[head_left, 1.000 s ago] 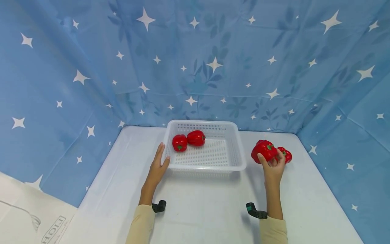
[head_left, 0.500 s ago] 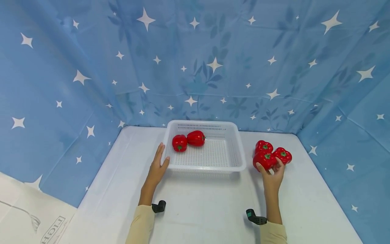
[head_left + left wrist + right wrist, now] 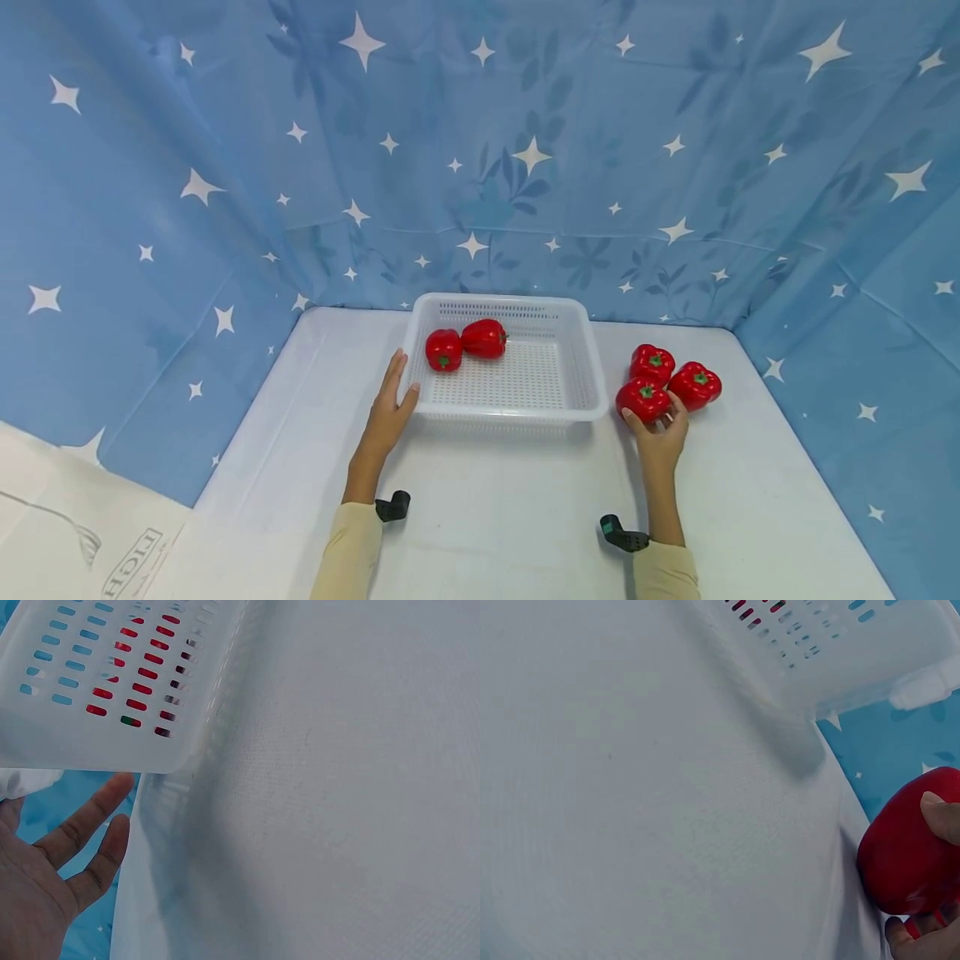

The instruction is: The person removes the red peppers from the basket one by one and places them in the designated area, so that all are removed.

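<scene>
My right hand [image 3: 660, 437] grips a red bell pepper [image 3: 641, 398] with a green stem, thumb on its left and fingers on its right. In the right wrist view the thumb lies across the glossy red pepper [image 3: 904, 847], and fingertips curl beneath it. Two more red bell peppers sit close by: one [image 3: 651, 364] just behind, another [image 3: 696, 387] to the right. At the left side of the white plastic basket [image 3: 510, 414], my left hand [image 3: 386, 421] has its fingers extended along the wall. Inside the basket are two red peppers [image 3: 443, 351], both toward the left.
A white cloth covers the table [image 3: 495, 508]. Blue curtain [image 3: 480, 150] with white stars closes off the back and both sides. The basket's perforated wall [image 3: 82, 667] shows red through its slots.
My right hand has lowered the pepper toward the table and drawn it slightly nearer and left, uncovering the two peppers beside it. The left hand stays at the basket.
</scene>
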### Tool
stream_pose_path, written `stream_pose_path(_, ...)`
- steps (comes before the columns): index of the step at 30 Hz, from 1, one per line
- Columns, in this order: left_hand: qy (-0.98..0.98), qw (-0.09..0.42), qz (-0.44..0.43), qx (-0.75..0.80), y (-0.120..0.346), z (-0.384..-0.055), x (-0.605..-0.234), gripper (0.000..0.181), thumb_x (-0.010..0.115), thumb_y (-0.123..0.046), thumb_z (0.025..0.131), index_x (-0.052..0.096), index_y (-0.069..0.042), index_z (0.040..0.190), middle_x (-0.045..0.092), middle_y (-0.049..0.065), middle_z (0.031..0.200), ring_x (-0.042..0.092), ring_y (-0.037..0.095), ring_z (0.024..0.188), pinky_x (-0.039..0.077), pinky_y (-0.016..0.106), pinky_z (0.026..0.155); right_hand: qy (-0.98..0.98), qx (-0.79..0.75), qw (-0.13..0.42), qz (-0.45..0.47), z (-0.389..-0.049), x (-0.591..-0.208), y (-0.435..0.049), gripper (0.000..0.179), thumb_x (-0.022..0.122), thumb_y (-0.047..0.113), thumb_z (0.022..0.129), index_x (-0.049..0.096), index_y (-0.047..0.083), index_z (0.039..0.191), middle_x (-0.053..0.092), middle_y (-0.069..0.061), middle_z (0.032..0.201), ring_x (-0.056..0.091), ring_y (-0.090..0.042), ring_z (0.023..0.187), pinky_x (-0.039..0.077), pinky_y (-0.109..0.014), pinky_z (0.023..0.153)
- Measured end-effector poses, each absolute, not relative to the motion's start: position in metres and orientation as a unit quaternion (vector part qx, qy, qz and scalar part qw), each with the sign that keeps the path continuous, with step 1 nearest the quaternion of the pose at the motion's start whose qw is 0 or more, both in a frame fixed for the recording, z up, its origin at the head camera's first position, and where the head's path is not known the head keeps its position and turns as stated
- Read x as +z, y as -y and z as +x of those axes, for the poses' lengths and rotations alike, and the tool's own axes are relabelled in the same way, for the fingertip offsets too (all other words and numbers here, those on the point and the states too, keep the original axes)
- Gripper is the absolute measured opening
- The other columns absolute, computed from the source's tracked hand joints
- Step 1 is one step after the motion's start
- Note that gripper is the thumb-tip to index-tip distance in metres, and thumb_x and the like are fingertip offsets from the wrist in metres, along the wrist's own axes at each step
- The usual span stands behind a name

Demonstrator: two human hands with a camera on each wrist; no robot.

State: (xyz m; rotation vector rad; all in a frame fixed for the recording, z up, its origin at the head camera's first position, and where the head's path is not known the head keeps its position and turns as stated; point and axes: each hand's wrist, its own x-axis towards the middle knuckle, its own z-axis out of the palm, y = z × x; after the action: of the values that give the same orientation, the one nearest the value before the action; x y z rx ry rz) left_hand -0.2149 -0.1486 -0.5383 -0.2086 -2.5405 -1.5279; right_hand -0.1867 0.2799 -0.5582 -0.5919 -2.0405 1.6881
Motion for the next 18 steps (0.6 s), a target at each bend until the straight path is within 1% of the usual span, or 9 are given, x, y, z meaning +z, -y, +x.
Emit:
stream_pose_path(5, 0.853, 0.089, -0.071, -0.509, 0.1481, -0.2157, -0.5369, 0.062, 0.045, -0.037, 0.102, 0.019, -0.024, 0.157, 0.010, -0.009, 0.165, 0.010, 0.020, 0.153, 0.020, 0.050, 0.121, 0.738, 0.609, 0.211, -0.202, -0.1882, -0.5585, -0.2803, 0.085, 0.078, 0.023, 0.084, 0.027, 0.021, 0.152, 0.032, -0.009, 0.152, 0.033, -0.032, 0.141, 0.035, -0.049, 0.114)
stream_pose_path(8, 0.853, 0.087, -0.067, -0.510, 0.1480, -0.2159, -0.5367, 0.062, 0.045, -0.038, 0.102, 0.019, -0.024, 0.157, 0.009, -0.010, 0.165, 0.010, 0.020, 0.153, 0.020, 0.050, 0.121, 0.740, 0.608, 0.207, -0.201, -0.1890, -0.5584, -0.2810, 0.086, 0.077, 0.025, 0.084, 0.025, 0.023, 0.153, 0.032, -0.009, 0.152, 0.032, -0.031, 0.142, 0.034, -0.049, 0.114)
stream_pose_path(11, 0.854, 0.082, -0.062, -0.509, 0.1480, -0.2158, -0.5366, 0.062, 0.044, -0.039, 0.102, 0.019, -0.026, 0.157, 0.009, -0.014, 0.164, 0.010, 0.018, 0.153, 0.020, 0.049, 0.121, 0.740, 0.610, 0.201, -0.200, -0.1893, -0.5588, -0.2822, 0.086, 0.076, 0.026, 0.085, 0.024, 0.024, 0.154, 0.030, -0.009, 0.154, 0.030, -0.031, 0.144, 0.034, -0.049, 0.114)
stream_pose_path(18, 0.853, 0.078, -0.061, -0.512, 0.1480, -0.2155, -0.5377, 0.062, 0.045, -0.038, 0.102, 0.018, -0.027, 0.157, 0.008, -0.015, 0.164, 0.010, 0.018, 0.153, 0.020, 0.049, 0.121, 0.747, 0.606, 0.190, -0.196, -0.1898, -0.5605, -0.2838, 0.088, 0.074, 0.027, 0.087, 0.020, 0.025, 0.156, 0.029, -0.006, 0.157, 0.029, -0.029, 0.146, 0.033, -0.048, 0.114)
